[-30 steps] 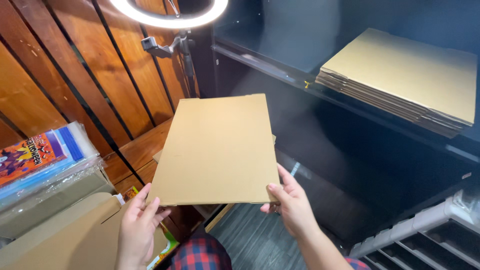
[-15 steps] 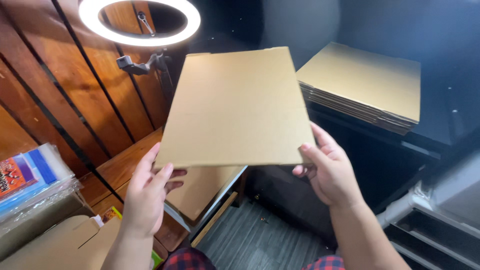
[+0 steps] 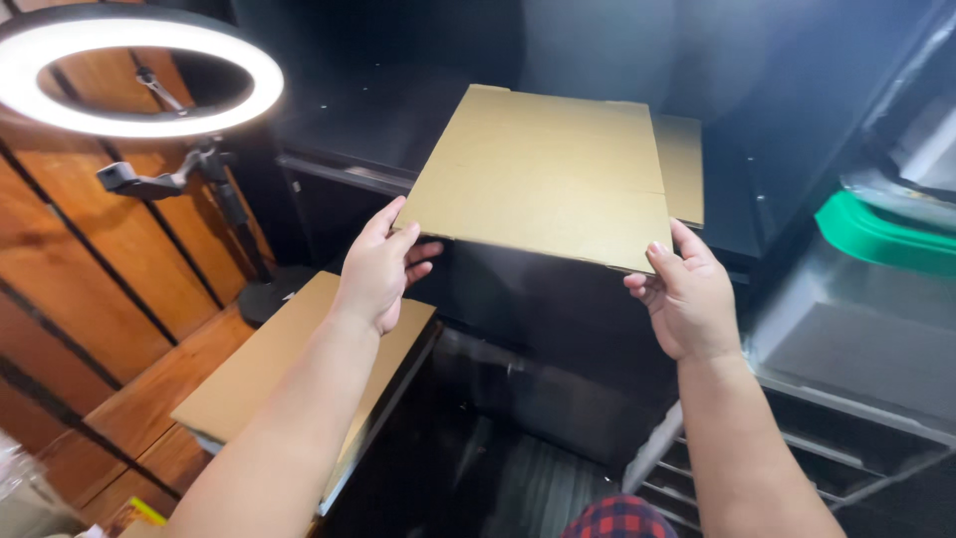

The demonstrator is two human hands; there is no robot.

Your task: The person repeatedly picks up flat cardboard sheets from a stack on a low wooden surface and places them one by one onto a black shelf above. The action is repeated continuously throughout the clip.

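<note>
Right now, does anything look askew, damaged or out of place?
Nothing stands out. The left hand and right hand hold a flat cardboard sheet by its near corners, undamaged, above the black shelf. More flat cardboard lies below.

left hand (image 3: 378,269), right hand (image 3: 687,299), gripping cardboard sheet (image 3: 543,174)

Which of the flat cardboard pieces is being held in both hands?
The raised cardboard sheet, gripped at its near corners by the left hand and right hand. The other cardboard piece lies untouched on the low table at left.
</note>
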